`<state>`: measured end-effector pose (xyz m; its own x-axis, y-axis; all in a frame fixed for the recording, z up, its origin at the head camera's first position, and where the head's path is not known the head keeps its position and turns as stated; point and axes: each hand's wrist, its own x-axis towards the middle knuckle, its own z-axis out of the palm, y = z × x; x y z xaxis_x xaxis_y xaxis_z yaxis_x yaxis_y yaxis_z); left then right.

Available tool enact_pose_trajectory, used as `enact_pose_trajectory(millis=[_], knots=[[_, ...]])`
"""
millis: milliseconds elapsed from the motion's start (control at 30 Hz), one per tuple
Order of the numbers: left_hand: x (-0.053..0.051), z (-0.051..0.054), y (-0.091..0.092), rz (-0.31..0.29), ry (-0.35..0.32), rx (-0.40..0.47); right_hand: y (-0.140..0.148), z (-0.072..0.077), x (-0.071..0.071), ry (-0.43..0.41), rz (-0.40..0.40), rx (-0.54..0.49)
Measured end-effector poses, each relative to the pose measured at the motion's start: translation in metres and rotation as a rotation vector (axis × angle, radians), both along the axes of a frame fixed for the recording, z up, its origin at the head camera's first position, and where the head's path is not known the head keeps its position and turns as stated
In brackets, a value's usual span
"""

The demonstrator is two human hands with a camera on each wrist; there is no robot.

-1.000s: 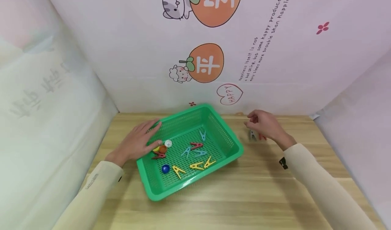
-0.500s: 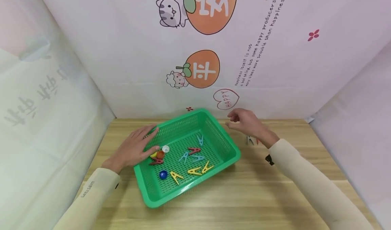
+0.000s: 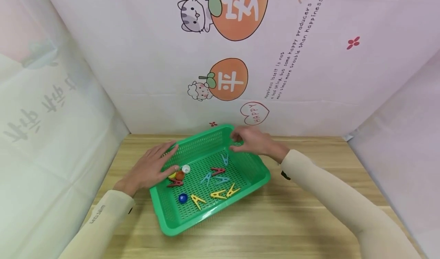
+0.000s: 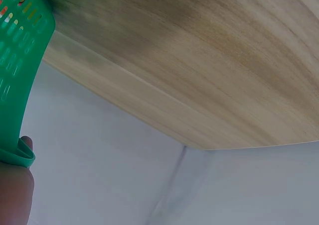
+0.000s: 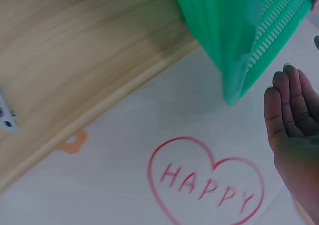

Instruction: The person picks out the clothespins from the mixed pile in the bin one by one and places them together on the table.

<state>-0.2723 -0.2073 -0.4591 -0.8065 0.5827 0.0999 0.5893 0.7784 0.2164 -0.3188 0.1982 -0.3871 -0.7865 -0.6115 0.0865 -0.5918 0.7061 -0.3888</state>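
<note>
Green perforated plastic bskt (image 3: 211,212), 6 o'clock in head view: prob. light, semi-stiff, lift by rim | red/blue/yellow plastic pegs (image 3: 218,170) inside: likely springy | L hand (image 3: 149,167) bskt 10 o'clock, fingers ~straight on rim | R hand (image 3: 253,140) 1 o'clock, half-curled, can't tell if holding

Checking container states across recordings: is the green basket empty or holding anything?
Not empty: in the head view, yellow clips and a blue cap lie inside the green basket.

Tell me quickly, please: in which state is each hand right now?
Left hand: open, resting on the rim of the green basket.
Right hand: open, with nothing visible in its grip.
</note>
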Motion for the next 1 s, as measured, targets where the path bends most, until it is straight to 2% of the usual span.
enact_pose_trajectory(millis=[133,367,567,700,867,1000], knots=[[0.000,0.001,0.001,-0.003,0.001,0.000,-0.016,0.001,-0.001,0.000,0.079,0.045],[-0.002,0.004,0.000,0.001,0.010,0.003,-0.048,0.005,-0.007,-0.095,0.273,0.091],[-0.002,0.001,0.001,-0.008,0.006,0.022,-0.072,-0.005,-0.009,-0.156,0.399,0.156],[-0.001,0.000,0.001,-0.003,0.004,0.023,-0.082,-0.016,-0.008,-0.204,0.448,0.208],[0.000,0.001,0.000,0.001,0.018,0.025,-0.088,-0.027,-0.007,-0.279,0.472,0.248],[0.001,0.001,0.000,0.014,-0.008,0.015,-0.092,-0.033,-0.008,-0.281,0.501,0.299]])
